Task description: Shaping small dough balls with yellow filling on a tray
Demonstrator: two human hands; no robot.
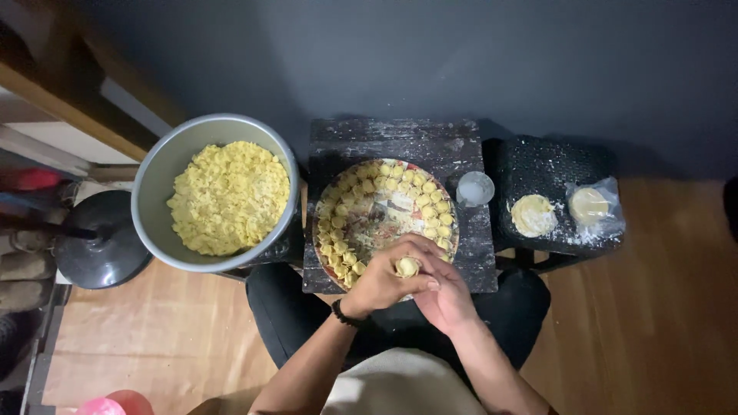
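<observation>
Both my hands meet over the near edge of a round patterned tray [384, 207]. My left hand [380, 280] and my right hand [446, 296] pinch one small yellow dumpling [407, 267] between their fingertips. Several finished dumplings [430, 201] line the tray's rim in a ring. The tray rests on a small dark floured table [400, 142]. A dark beaded band sits on my left wrist.
A large grey bowl [154, 177] heaped with yellow filling [229, 196] stands at the left. A small white cup [474, 188] sits right of the tray. A stack of round wrappers [533, 214] and a bagged stack [590, 205] lie on a black stool [553, 165]. Wooden floor surrounds.
</observation>
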